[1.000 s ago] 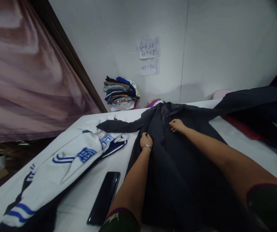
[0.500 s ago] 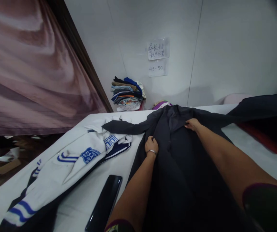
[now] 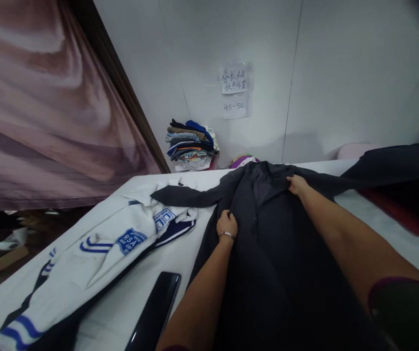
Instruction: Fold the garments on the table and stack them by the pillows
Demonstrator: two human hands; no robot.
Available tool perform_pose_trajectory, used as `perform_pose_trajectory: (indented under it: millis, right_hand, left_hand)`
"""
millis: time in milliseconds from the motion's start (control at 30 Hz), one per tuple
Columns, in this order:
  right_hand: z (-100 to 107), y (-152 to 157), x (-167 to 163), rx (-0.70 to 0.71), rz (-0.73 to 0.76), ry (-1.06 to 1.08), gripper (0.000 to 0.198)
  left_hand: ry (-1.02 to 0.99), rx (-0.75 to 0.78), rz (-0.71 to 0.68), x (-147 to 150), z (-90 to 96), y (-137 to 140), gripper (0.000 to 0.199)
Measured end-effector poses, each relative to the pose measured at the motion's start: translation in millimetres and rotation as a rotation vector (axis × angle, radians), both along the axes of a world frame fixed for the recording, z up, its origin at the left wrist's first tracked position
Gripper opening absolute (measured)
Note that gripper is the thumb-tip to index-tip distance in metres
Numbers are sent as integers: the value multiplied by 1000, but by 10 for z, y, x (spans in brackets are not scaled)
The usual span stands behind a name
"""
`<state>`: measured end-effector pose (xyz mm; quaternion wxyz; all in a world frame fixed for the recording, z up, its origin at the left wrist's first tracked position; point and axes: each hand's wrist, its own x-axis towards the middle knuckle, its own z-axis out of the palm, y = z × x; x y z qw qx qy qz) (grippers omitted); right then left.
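A long black coat [image 3: 268, 263] lies front up on the white table, its collar at the far edge and its sleeves spread to both sides. My left hand [image 3: 227, 224], with a metal bracelet at the wrist, has its fingers closed on the left front panel of the coat. Farther up, my right hand [image 3: 297, 185] pinches the coat's edge near the collar on the right. The tip of the left sleeve rests over a white jacket [image 3: 103, 253] with blue stripes and a blue badge.
A black phone [image 3: 154, 312] lies on the white table [image 3: 112, 312] left of my left arm. Folded clothes [image 3: 190, 144] are stacked by the wall, near a purple and white bundle [image 3: 244, 160]. Dark and red clothes [image 3: 407, 209] lie at right. Paper signs [image 3: 237, 87] hang on the wall.
My right hand has moved slightly right and up with the coat's edge, and the front looks flatter by the collar. My left hand keeps its grip. The view has shifted a little.
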<state>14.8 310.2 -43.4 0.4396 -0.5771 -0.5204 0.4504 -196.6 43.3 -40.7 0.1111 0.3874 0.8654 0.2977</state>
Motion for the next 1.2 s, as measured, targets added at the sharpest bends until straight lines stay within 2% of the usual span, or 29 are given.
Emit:
perform_pose_trajectory:
  millis: [167, 333, 433, 500, 533, 567, 633, 733, 967, 1200]
  right_hand:
    - [-42, 121, 43, -36, -65, -170, 31]
    - [-10, -81, 162, 69, -91, -371, 55]
    - [2, -391, 152, 263, -3, -523, 68]
    - [-26, -580, 126, 454, 123, -718, 68]
    - [-51, -645, 112, 503, 202, -822, 68]
    - [-79, -686, 98, 497, 278, -910, 68]
    - [-136, -697, 73, 366, 390, -1002, 68]
    - [-182, -608, 44, 219, 432, -1029, 67]
    - [-133, -384, 137, 247, 339, -1027, 61]
    - [-143, -87, 88, 157, 408, -1026, 56]
  left_hand:
    - [7, -17, -1, -5, -10, 12, 31]
    - [10, -13, -12, -1, -14, 6, 31]
    - [15, -4, -22, 7, -14, 1, 31]
    - [11, -4, -25, 12, -10, -1, 31]
    - [9, -7, -25, 14, -7, -3, 30]
    - [7, -12, -22, 16, -3, -4, 30]
    - [8, -20, -17, 19, 10, -9, 30]
    - [5, -29, -15, 22, 36, -18, 30]
    - [13, -42, -23, 24, 47, -13, 31]
    - [34, -48, -27, 13, 26, -5, 31]
